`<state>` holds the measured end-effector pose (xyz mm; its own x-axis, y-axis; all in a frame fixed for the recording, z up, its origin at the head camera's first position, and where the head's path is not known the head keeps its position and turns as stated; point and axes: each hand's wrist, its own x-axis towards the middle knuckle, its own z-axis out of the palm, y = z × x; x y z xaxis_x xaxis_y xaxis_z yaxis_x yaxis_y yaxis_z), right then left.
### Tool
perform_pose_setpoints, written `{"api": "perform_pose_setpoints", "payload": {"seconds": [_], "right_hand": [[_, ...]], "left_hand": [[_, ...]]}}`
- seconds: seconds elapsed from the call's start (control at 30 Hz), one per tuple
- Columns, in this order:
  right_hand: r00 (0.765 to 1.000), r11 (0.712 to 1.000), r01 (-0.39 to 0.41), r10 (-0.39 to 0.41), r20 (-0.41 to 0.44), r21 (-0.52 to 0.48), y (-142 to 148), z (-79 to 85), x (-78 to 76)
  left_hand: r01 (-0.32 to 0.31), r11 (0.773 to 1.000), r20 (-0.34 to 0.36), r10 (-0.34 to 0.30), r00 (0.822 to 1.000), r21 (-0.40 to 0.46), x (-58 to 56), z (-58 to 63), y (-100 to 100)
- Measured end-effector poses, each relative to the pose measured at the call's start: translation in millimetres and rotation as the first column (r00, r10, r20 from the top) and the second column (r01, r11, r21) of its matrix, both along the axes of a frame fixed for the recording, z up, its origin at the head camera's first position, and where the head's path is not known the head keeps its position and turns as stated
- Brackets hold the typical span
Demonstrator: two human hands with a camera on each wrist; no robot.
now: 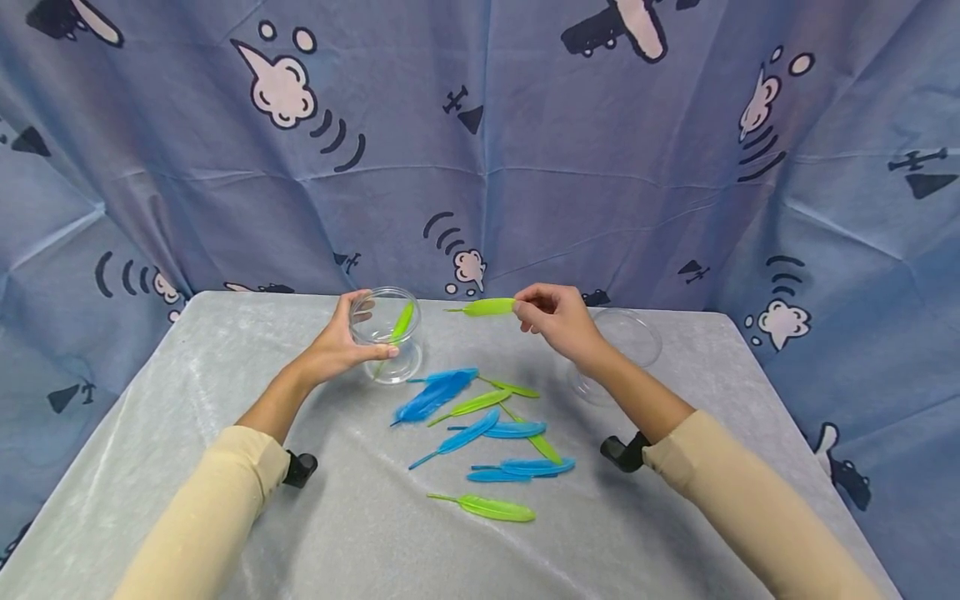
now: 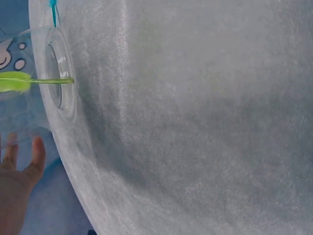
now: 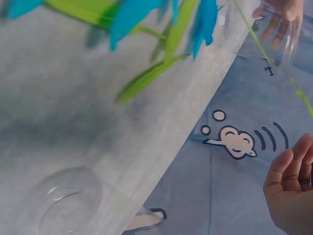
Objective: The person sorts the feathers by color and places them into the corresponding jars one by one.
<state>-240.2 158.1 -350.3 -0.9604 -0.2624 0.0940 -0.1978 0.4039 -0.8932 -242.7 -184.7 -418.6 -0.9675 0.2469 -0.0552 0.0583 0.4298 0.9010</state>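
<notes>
My left hand [image 1: 337, 346] holds a clear plastic jar [image 1: 396, 364], thumb on the near side and fingers round the far side. Inside the jar leans a lime-green feather [image 1: 403, 321]; its quill [image 2: 54, 81] reaches the jar's base in the left wrist view. To the right, my right hand [image 1: 557, 320] pinches another lime-green feather [image 1: 487, 307] by its broad end, quill pointing left toward the jar and apart from it. Between and below the hands, blue feathers [image 1: 435, 397] and green feathers [image 1: 474, 404] lie loosely scattered on the table.
A second clear jar [image 1: 637, 335] stands at the right, partly hidden behind my right forearm. One green feather [image 1: 497, 508] lies nearest the front. The grey cloth-covered table [image 1: 360, 533] ends at a patterned blue curtain [image 1: 525, 200] behind.
</notes>
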Motion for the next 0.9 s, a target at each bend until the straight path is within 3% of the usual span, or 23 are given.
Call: {"api": "perform_pose_setpoints", "payload": {"seconds": [0.3,0.53,0.9], "right_hand": [[0.999,0.995,0.004,0.001,0.049,-0.103,-20,11.6,-8.8],[0.999,0.992,-0.01,0.016,0.046,-0.125,-38,17.4,-15.2],[0.994,0.99,-0.057,0.069,0.086,-0.129,-69,9.1,-13.4]], "left_hand": [[0.006,1.0,-0.005,-0.006,1.0,0.02,0.4,2.5,1],[0.013,0.999,0.019,-0.013,1.0,0.034,6.1,12.9,3],[0.007,1.0,0.015,-0.008,1.0,0.02,0.8,1.9,0]]}}
